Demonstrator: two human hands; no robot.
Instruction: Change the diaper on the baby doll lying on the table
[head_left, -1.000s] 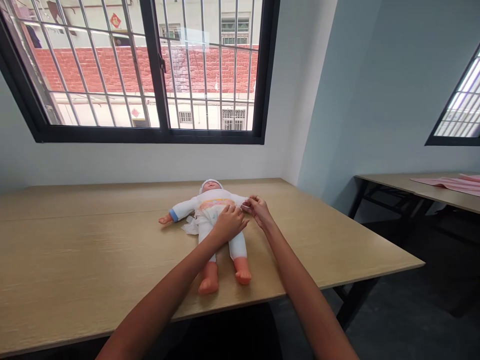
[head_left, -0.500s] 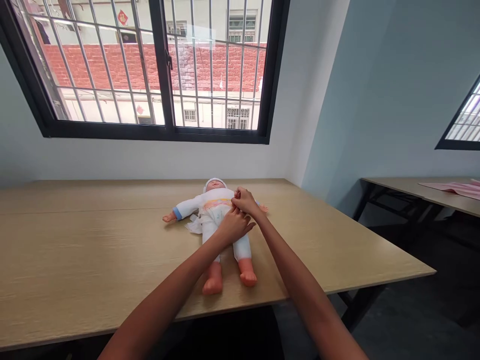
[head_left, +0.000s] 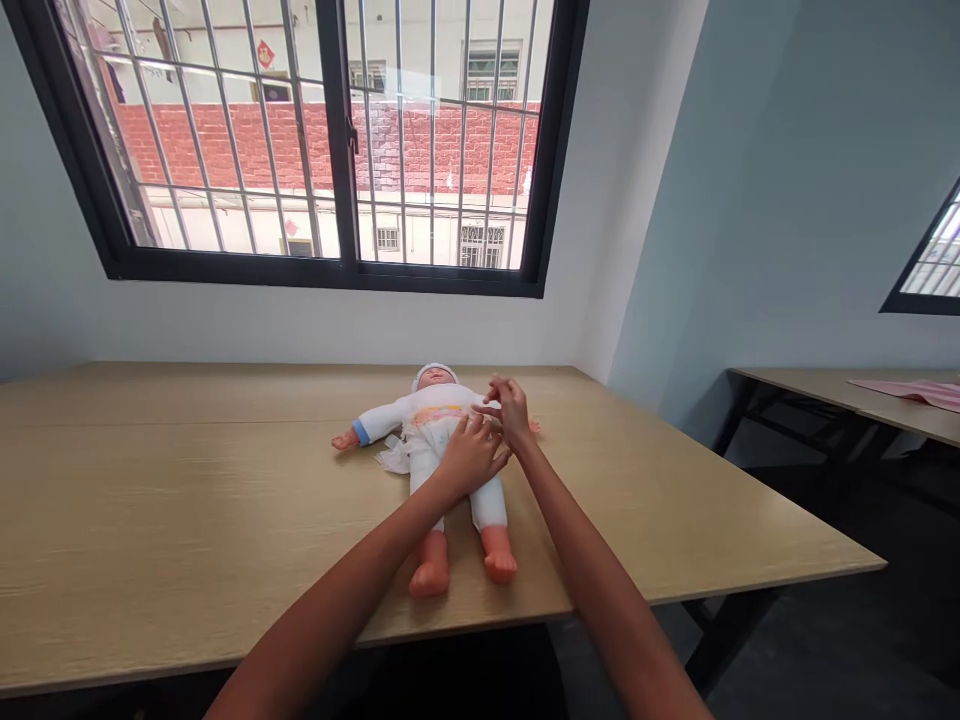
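A baby doll (head_left: 424, 478) in a white suit with blue cuffs lies on its back on the table, bare feet toward me. Around its hips is a white diaper (head_left: 429, 430) with an orange and pink band at the waist. My left hand (head_left: 474, 455) rests on the diaper's front right part, fingers spread and pressing down. Just above and to the right is my right hand (head_left: 511, 408), its fingers loosely bent and apart beside the doll's waist. I see nothing held in it. The two hands cover the diaper's right side.
The wooden table (head_left: 225, 520) runs wide to the left, with its front edge close to me. A barred window (head_left: 345, 270) is in the wall behind. At the right, a second table (head_left: 795, 385) bears a pink striped cloth (head_left: 919, 390).
My right hand has loosened from a pinch at the diaper's waist and lifted slightly to the right. My left hand stays on the diaper. The view has shifted a little.
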